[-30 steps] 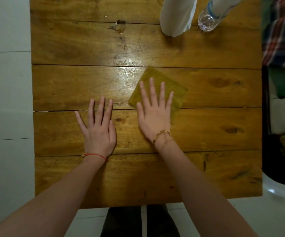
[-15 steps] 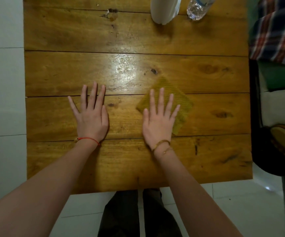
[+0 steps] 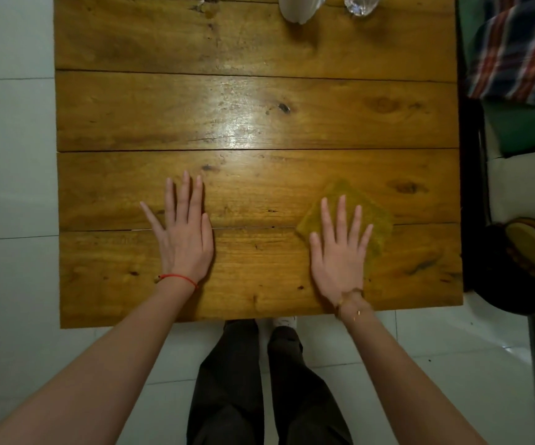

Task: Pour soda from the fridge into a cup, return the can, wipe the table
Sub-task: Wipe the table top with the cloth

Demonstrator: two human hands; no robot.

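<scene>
A yellow-green cloth [image 3: 367, 208] lies flat on the wooden plank table [image 3: 253, 110], near its front right. My right hand [image 3: 340, 252] presses flat on the cloth with straight, spread fingers and covers its near-left part. To the left, my left hand [image 3: 184, 234] rests flat on the bare wood, fingers straight. A white cup [image 3: 300, 8] stands at the table's far edge, cut off by the frame. No soda can is in view.
A clear plastic bottle [image 3: 361, 3] stands beside the cup at the far edge. A plaid cloth [image 3: 516, 49] and a dark round object [image 3: 529, 261] sit close to the table's right side. White tiled floor [image 3: 12, 187] lies left and in front.
My right hand has slid the cloth to the right and toward the table's front edge. My left hand has stayed flat on the wood.
</scene>
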